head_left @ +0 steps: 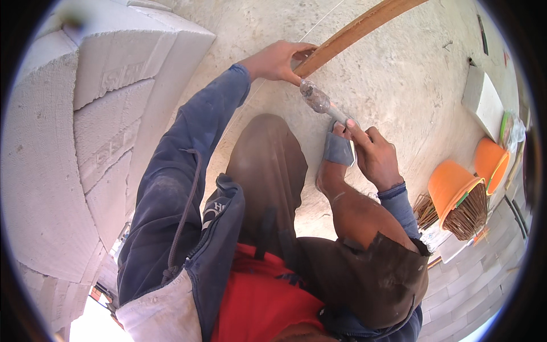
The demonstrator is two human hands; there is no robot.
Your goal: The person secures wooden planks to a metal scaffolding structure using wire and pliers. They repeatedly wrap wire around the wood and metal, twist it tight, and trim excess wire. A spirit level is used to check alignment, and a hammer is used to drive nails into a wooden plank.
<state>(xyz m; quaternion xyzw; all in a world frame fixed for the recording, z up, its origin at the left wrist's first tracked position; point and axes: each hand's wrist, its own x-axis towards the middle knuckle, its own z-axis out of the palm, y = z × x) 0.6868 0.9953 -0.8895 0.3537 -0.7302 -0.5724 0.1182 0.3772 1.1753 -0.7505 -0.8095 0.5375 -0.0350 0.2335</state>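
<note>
My left hand (276, 61) is closed around the near end of a long wooden strip (359, 35), which slants away to the upper right. In my right hand (377, 158) is a hammer (315, 97), gripped by its pale handle. The hammer's worn, grey-stained head is right beside the end of the strip, close to my left fingertips; whether the two touch I cannot tell. Below the hammer is my sandalled foot (337, 149) on the bare concrete floor (399, 80). A thin pale string runs across the floor behind my left hand.
A wall of white blocks (114, 85) rises close on my left. At right stand two orange buckets (450, 179), the nearer one filled with thin brown rods (467, 215). Beyond them lies a loose white block (482, 97) near a clear plastic bag (515, 130). Grey blockwork (473, 285) fills the lower right.
</note>
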